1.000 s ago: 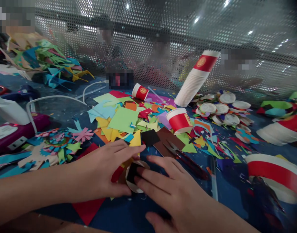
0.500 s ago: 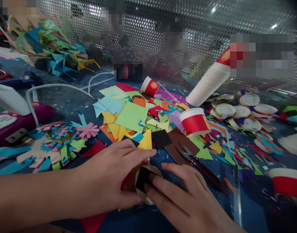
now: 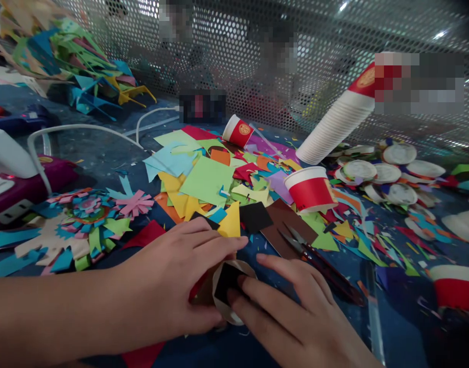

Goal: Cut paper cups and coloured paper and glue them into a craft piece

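Observation:
A small paper cup point(image 3: 240, 318) lies tipped in my left hand point(image 3: 169, 278), whose fingers and thumb wrap round its side. Its pale round end faces right, and red and brown show on its wall. Across that end sits a piece of black paper point(image 3: 226, 282). Two fingertips of my right hand point(image 3: 291, 301) press on the black paper; another finger stretches out above, apart from the cup. Whether this end is the base or the mouth, I cannot tell. Just beyond my hands are scissors point(image 3: 309, 253) and a brown paper sheet point(image 3: 275, 227).
Coloured paper scraps point(image 3: 206, 179) spread over the blue table. Behind them are a red-and-white cup point(image 3: 311, 191), a tipped cup point(image 3: 238, 131) and a leaning cup stack point(image 3: 336, 125). Left are a paper flower craft point(image 3: 85, 220) and a purple power strip point(image 3: 35, 186). A perforated metal screen point(image 3: 234, 56) rises behind.
The view has shifted slightly, and the scissors show a little more beside my right hand. Both hands keep nearly the same hold on the cup and the black paper.

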`<state>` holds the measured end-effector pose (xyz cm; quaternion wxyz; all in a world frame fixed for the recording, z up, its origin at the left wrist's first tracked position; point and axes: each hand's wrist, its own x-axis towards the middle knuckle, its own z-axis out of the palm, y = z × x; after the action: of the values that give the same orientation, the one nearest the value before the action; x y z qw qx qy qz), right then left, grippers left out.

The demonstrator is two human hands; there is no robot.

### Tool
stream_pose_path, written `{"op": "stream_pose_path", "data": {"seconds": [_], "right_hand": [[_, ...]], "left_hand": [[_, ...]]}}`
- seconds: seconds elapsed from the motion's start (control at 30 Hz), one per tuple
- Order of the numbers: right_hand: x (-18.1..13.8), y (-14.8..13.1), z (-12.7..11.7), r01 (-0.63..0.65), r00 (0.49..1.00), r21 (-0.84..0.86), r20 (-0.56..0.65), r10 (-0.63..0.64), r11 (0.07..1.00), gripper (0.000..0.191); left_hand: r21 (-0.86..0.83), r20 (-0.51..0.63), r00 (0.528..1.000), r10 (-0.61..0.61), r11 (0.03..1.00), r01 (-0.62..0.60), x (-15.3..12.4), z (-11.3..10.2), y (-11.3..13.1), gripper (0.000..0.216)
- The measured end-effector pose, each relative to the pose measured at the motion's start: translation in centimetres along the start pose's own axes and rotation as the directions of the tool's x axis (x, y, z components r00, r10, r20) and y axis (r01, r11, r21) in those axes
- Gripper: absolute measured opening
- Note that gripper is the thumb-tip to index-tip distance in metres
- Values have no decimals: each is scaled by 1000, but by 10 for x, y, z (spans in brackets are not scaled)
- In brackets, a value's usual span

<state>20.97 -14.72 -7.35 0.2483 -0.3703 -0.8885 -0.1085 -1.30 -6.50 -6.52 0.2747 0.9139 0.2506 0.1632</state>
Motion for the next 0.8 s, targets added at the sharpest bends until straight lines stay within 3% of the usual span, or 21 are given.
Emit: {"op": "stream_pose_path", "data": {"seconds": [0.1,0.27,0.43,0.5,0.67,0.7,0.8], "right_hand": [[5,-1,4,-151,982,145,-88,165,978,15],[18,-4,0,-392,920,190,72,386,900,19],[25,-12,-2,-583,808,222,251,532,781,17],[27,-12,-4,-608,793,289,266,548,740,19],[34,-7,-15,-552,812,484,127,569,680,16],[36,-6,-17,-549,806,499,106,582,670,16],[41,-7,-22,-528,813,528,86,577,665,15]], "left_hand": [[4,10,999,-35,999,35,0,0,3,70],[34,1,996,-88,996,88,0,4,10,67],[75,-4,994,-107,991,107,0,7,15,66],[102,-39,995,-88,991,91,-1,7,15,65],[49,-185,982,27,999,-18,-3,0,14,83],[9,-231,972,39,999,-38,-3,-2,14,77],[-110,-286,958,13,993,-47,0,-7,15,19]]}}
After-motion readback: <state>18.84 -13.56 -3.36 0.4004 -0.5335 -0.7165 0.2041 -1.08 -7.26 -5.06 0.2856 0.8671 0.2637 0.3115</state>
